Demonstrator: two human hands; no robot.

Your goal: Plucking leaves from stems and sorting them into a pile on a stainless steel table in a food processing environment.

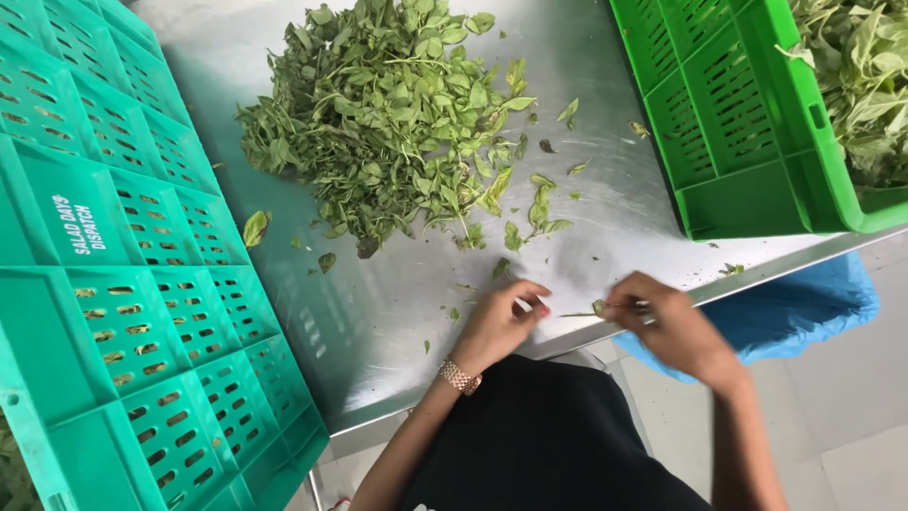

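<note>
A thin leafy stem (pixel 588 311) sits pinched between both hands at the near table (pixel 624 213) edge: the right hand (pixel 673 326) clenches its leafy end, and the left hand (pixel 499 322) curls closed near its other tip. A pile of green leaves (pixel 383 114) lies farther back, between two green crates.

Two hands (pixel 498 325) (pixel 668 325), two green crates (pixel 142 284) (pixel 747 123), one leaf pile (pixel 388 114), one steel table (pixel 378 322), one blue bag (pixel 804 312).

Leaf pile (pixel 388 114) on table (pixel 615 218) between two crates (pixel 123 284) (pixel 747 123).
</note>
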